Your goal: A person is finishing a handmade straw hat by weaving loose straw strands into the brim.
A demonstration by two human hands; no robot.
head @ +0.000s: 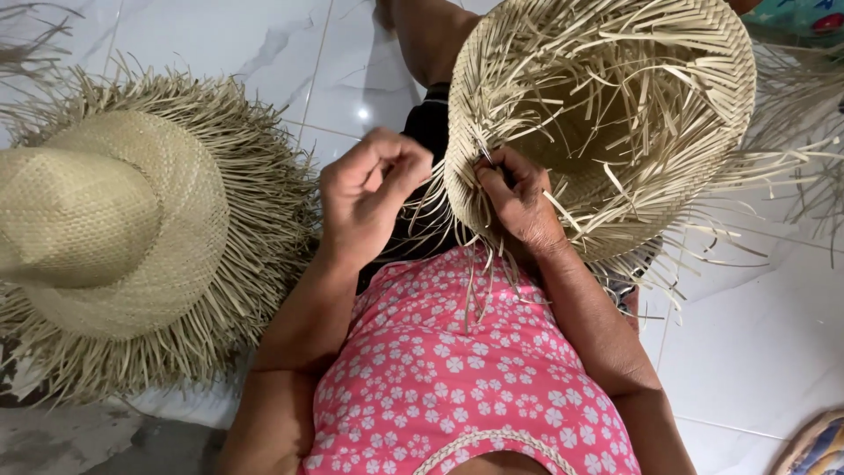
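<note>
Right hand (520,204): it rests on the rim of the unfinished woven hat (607,114). The fingers are closed in a pinch on a thin metal tool (484,151), which looks like a needle; its tip goes into the weave at the rim.
Left hand (369,189): it is raised just beside the hat rim, on the side of the loose straw strands (431,207). The fingers are curled into a closed grip. Strands pass near the fingers, but I cannot tell if the hand really holds one.
Unfinished woven hat: it lies on the lap of the person, turned with the inside up, so we look into the hollow crown. Many loose strip ends stand out inside and hang from the edge, some over the pink flowered shirt (466,387).
Finished straw hat (114,229): it lies on the floor, well apart from the left hand, crown up, with a long fringe of untrimmed straw around the brim.
Floor (747,352): white glossy tiles with grey veins.
Far corner: at the lower right edge a small part of a colourful round thing shows; it is too cut off to name.
</note>
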